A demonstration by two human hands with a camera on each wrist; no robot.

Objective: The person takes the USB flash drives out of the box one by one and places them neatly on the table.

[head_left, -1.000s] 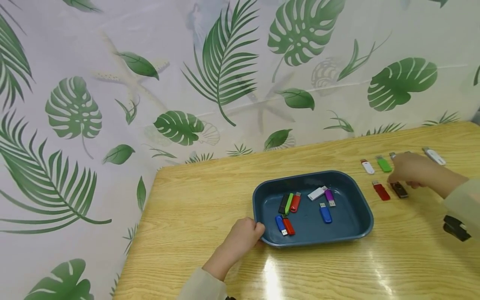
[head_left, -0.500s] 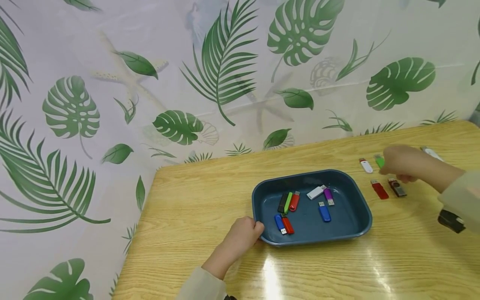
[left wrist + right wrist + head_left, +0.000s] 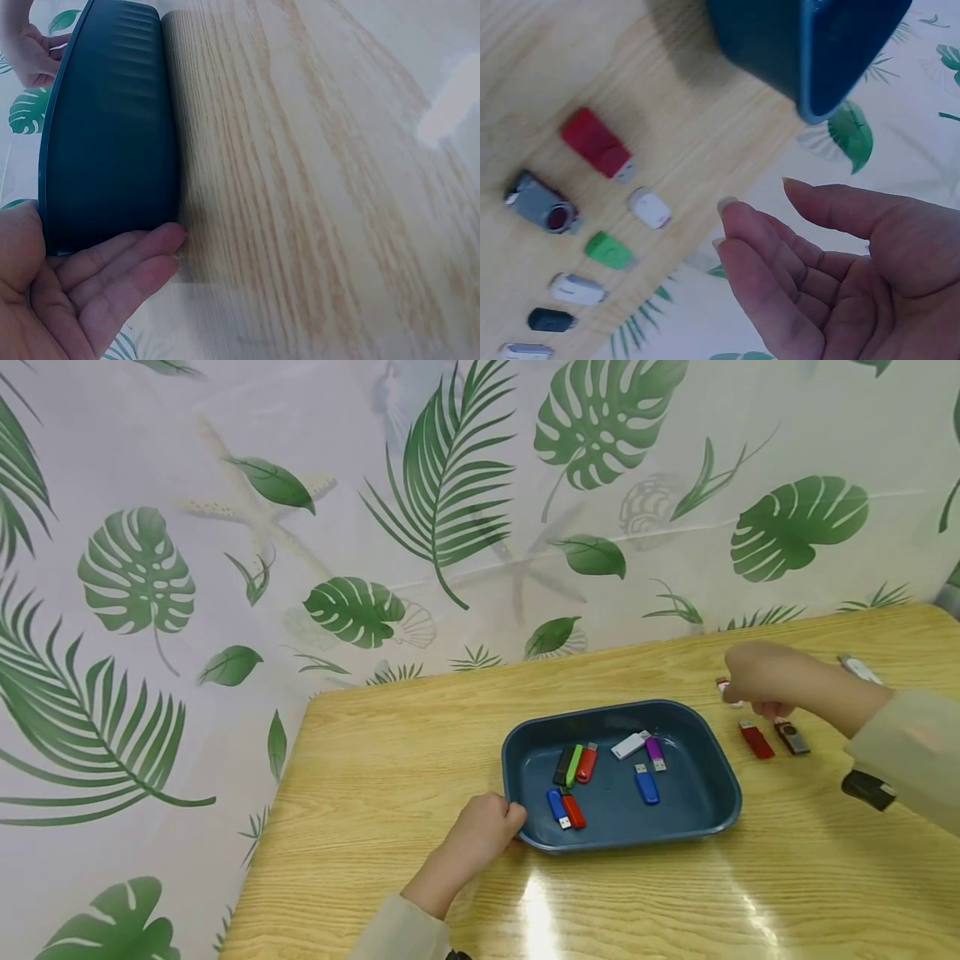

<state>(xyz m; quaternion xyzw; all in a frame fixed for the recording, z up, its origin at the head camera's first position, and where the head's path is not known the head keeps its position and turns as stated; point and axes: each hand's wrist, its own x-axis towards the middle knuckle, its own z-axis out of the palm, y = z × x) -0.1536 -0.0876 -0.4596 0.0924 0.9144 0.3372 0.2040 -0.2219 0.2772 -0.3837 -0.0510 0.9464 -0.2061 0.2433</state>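
My left hand (image 3: pixel 480 831) grips the near-left corner of a dark blue tray (image 3: pixel 615 818), thumb at the rim and fingers against the outer wall (image 3: pixel 112 150). Several USB sticks lie in the tray, among them a blue one (image 3: pixel 647 785), a purple one (image 3: pixel 655 750) and a white one (image 3: pixel 627 745). To the right of the tray, my right hand (image 3: pixel 776 681) hovers over more USB sticks, its fingers loosely curved and nothing between them. In the right wrist view a white stick (image 3: pixel 649 208), a green stick (image 3: pixel 609 250) and a red stick (image 3: pixel 596 142) lie nearest it.
A silver swivel USB stick (image 3: pixel 540 202) lies beside the red one. Farther along the row are another white stick (image 3: pixel 577 289), a black one (image 3: pixel 551 320) and a silver-ended one (image 3: pixel 526 350). A leaf-printed cloth (image 3: pixel 450 485) stands behind the wooden table (image 3: pixel 390 752).
My right hand has moved left along the row of USB sticks, from above the darker ones to above the green and white ones. The left hand stays on the tray.
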